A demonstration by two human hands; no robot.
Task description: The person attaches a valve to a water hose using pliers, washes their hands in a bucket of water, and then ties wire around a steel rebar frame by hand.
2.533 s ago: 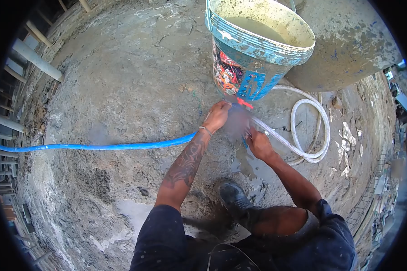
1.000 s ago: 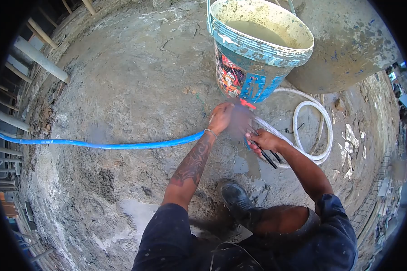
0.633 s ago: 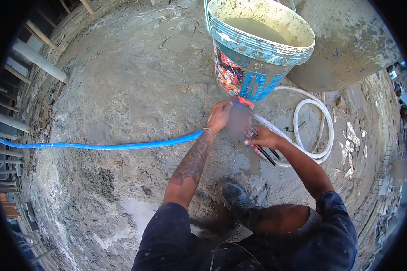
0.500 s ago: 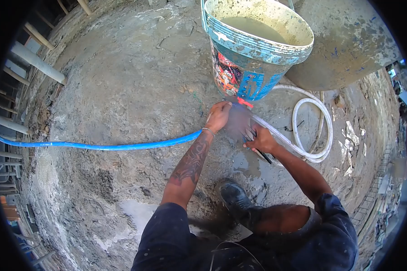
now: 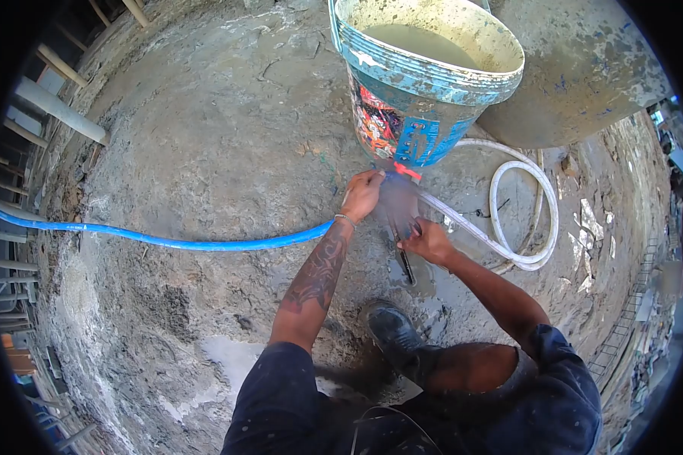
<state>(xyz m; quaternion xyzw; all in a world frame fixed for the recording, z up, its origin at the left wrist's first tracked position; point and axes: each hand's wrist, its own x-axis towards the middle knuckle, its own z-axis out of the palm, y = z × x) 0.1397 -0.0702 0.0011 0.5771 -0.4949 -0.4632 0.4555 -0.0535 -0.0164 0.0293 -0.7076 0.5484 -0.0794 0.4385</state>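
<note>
My left hand [image 5: 362, 196] is closed round the end of the blue hose [image 5: 228, 244], just below the base of a bucket. My right hand [image 5: 430, 243] grips a dark-handled tool [image 5: 404, 262] that looks like pliers, its handles pointing down toward my boot. A red valve lever [image 5: 407, 171] shows just above the space between my hands. From there a white hose [image 5: 470, 226] runs right and loops on the ground. A hazy blur covers the fitting between my hands, so the tool's jaws cannot be made out.
A blue, mud-stained bucket [image 5: 425, 91] of murky water stands ahead. Behind it on the right is a large, rounded, cement-stained vessel [image 5: 577, 83]. My dark boot [image 5: 393, 326] is on the wet, rough ground. Poles [image 5: 61, 110] stand at the far left.
The tool in my right hand has swung round, and its handles now point more steeply down. My right hand has shifted slightly left. The bucket appears slightly further left in the view.
</note>
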